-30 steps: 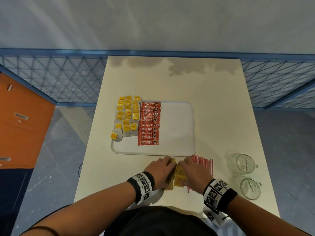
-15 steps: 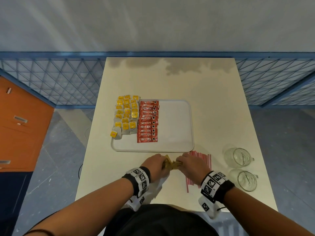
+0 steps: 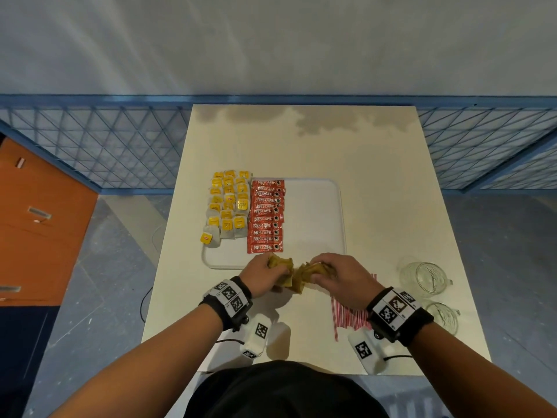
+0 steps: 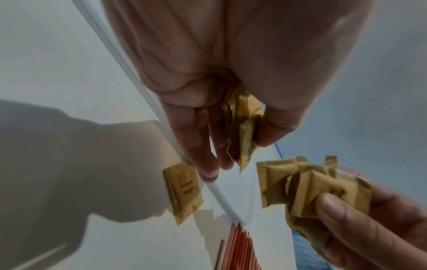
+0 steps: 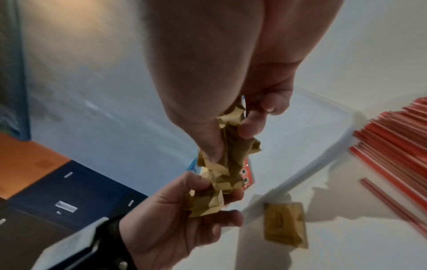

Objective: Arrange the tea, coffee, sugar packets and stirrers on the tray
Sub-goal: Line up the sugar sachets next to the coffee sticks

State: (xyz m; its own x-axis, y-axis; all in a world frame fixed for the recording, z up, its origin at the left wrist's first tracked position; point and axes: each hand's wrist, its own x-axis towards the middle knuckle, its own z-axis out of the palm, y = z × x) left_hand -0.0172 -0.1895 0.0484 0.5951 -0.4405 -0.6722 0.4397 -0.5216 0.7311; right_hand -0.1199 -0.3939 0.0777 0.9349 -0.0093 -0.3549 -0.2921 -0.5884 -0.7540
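- Both hands have risen from the table since a second ago, splitting the brown sugar packets into two bunches just short of the tray's near rim
- left hand (image 3: 261, 274) is gripping one bunch of brown sugar packets (image 4: 240, 127) with fingers curled round it; right hand (image 3: 340, 277) is pinching the other bunch (image 4: 307, 184) between thumb and fingers
- one loose sugar packet (image 5: 285, 223) is lying on the table (image 3: 376, 191), touching the rim below the hands
- red stirrers (image 3: 351, 316) are lying under the right wrist; two glass mugs (image 3: 428, 277) are standing further right
- white tray (image 3: 313, 212) is carrying Nescafe coffee sachets (image 3: 265, 217) in a column, with yellow-tagged tea bags (image 3: 227, 206) along its left edge
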